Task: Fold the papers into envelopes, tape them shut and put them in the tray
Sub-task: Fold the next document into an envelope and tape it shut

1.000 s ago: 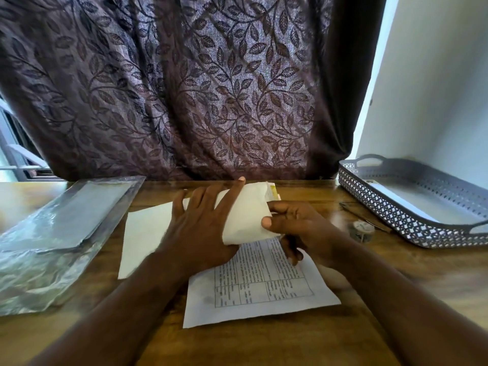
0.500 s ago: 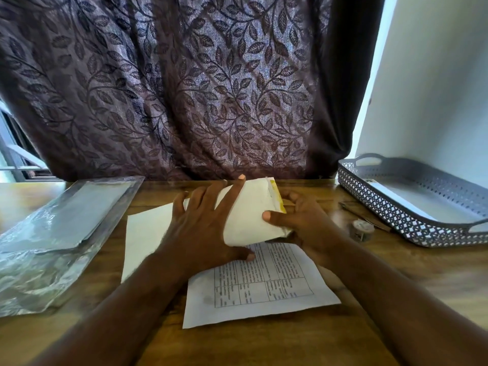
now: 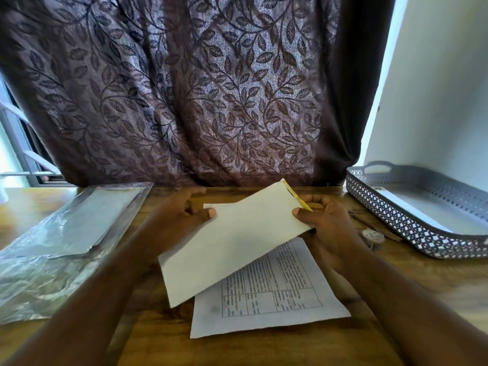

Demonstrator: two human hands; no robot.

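The left hand (image 3: 182, 220) and the right hand (image 3: 327, 223) each pinch one end of a folded white paper (image 3: 232, 241), holding it tilted above the wooden table (image 3: 264, 350). Under the folded paper lies a printed sheet (image 3: 269, 299). To its right stands the grey perforated tray (image 3: 412, 228), and beside the tray a small tape roll (image 3: 372, 236). Left of the folded paper lies a clear plastic sleeve (image 3: 66, 228).
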